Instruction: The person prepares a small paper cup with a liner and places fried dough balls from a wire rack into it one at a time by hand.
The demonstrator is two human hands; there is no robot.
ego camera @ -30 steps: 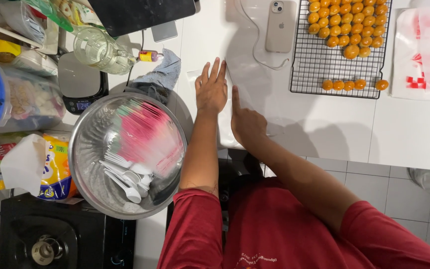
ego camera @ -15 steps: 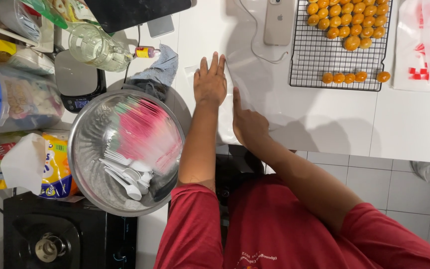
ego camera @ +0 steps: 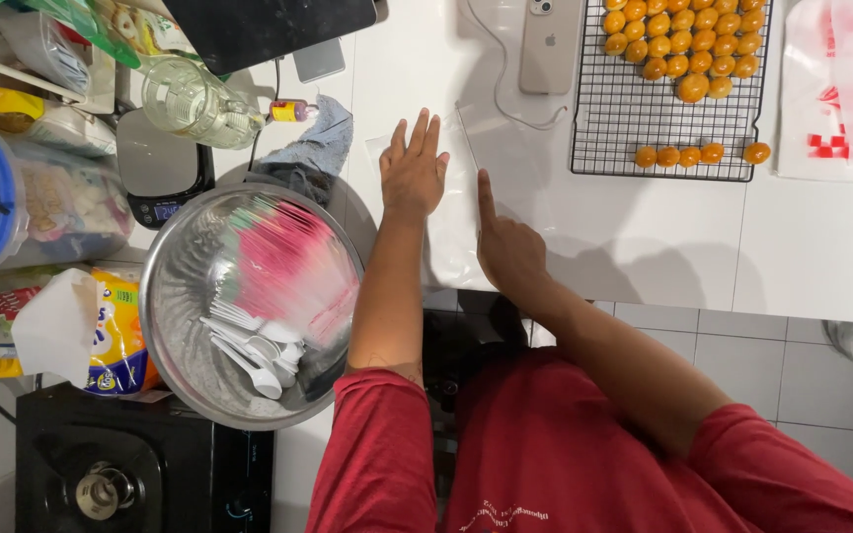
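Hands first: my left hand (ego camera: 415,168) lies flat on a clear plastic sheet (ego camera: 446,247), fingers close together and stretched out, palm pressing it onto the white counter (ego camera: 644,237). My right hand (ego camera: 507,247) sits just beside it on the right, index finger extended along the sheet and the other fingers curled in; neither hand pinches anything.

The sheet lies near the counter's near edge, between the steel bowl (ego camera: 180,286) on the left and the wire rack (ego camera: 644,128) of small orange balls far right. I judge the film to be very light, limp and slippery, apt to cling or crease, so I would take it by a corner or an edge and not the middle. A phone (ego camera: 550,49) lies beyond the sheet, and white plastic spoons (ego camera: 249,345) rest in the bowl.
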